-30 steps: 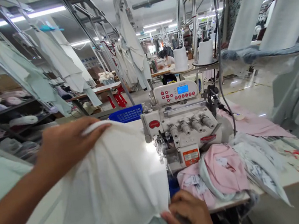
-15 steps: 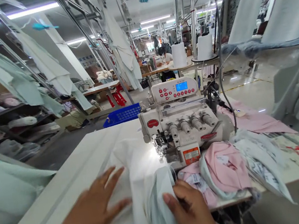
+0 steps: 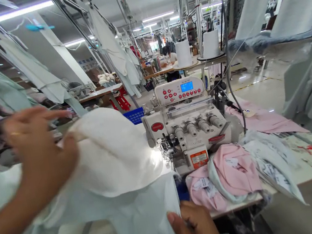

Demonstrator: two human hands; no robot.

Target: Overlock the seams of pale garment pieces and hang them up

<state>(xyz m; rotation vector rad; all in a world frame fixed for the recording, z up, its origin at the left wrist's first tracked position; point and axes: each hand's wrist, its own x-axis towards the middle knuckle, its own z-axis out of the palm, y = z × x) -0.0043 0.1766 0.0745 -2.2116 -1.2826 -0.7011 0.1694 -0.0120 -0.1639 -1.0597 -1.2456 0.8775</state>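
Observation:
My right hand (image 3: 196,226) pinches the edge of a pale green fabric piece (image 3: 147,210) at the table's front, just below the sewing machine's needle area. A white fabric piece (image 3: 111,156) billows up over the pale green one, and its right end lies under the lit needle area of the overlock sewing machine (image 3: 187,127). My left hand (image 3: 41,146) is raised at the left, partly blurred. Its fingers stretch to the right and its thumb stands apart, beside the white fabric's upper left edge.
Folded pink garments (image 3: 234,172) with printed labels lie right of my right hand. A white printed bag (image 3: 272,165) hangs over the table edge. White thread cones (image 3: 183,53) stand behind the machine, and a blue basket (image 3: 134,116) is beyond it. Pale fabric hangs at left.
My left hand has moved up and left off the table. The white fabric has risen and spread leftward, and the pale green fabric lies spread out below. My right hand still grips its edge.

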